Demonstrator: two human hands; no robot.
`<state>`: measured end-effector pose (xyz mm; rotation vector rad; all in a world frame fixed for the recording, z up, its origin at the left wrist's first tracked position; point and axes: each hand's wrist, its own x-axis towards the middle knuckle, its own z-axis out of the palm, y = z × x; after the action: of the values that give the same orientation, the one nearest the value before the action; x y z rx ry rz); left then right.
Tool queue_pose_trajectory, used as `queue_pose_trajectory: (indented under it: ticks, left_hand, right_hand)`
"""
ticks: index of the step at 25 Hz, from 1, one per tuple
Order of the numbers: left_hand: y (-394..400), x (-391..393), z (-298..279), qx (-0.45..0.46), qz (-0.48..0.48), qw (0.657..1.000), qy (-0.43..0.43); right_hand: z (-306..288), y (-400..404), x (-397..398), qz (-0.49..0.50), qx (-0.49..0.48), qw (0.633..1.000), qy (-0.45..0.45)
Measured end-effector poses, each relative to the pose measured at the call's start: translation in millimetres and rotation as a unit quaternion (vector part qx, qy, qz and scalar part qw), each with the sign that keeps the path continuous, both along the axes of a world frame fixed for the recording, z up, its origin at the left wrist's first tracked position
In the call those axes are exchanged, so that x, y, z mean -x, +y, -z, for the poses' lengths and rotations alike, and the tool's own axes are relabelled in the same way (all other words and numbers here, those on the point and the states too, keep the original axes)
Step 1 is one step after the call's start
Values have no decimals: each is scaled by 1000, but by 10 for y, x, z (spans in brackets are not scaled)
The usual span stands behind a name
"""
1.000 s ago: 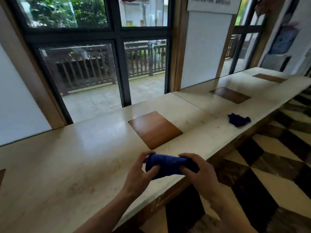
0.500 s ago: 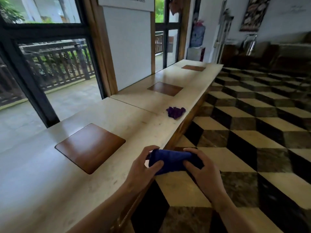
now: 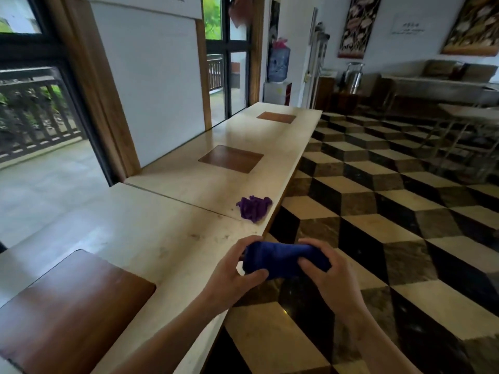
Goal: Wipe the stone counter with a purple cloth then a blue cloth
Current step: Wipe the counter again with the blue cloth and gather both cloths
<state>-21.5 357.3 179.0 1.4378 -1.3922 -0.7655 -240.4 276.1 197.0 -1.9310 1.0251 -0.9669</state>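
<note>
A rolled-up blue cloth [image 3: 283, 259] is held between both hands, off the counter's front edge and above the floor. My left hand [image 3: 229, 276] grips its left end and my right hand [image 3: 330, 279] grips its right end. The beige stone counter [image 3: 151, 233] runs from the lower left away toward the far wall. A crumpled purple cloth [image 3: 253, 207] lies on the counter near its front edge, a short way beyond my hands and apart from them.
Brown wooden inlays sit in the counter: one near [image 3: 67, 314], one middle [image 3: 231, 158], one far [image 3: 276, 117]. Windows and a white panel [image 3: 151, 85] back the counter. A checkered stone floor [image 3: 391, 238] spreads right, with tables and chairs [image 3: 459, 136] at the far right.
The view has swung to the right along the counter, bringing the floor and room into sight. Both hands keep hold of the blue cloth, now past the counter's edge instead of over it.
</note>
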Motion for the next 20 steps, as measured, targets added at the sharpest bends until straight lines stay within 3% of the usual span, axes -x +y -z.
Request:
queue_pose_trajectory:
  ticks: [9,20]
  left_hand:
    - [-1427,-315,118,-37,36,999,15]
    - [-3281,-340,175,-29,-50,996,70]
  right_hand:
    - [112,-1354,-290,43,-2,999,25]
    - [106,-3719,-503,-74,-20,996,44]
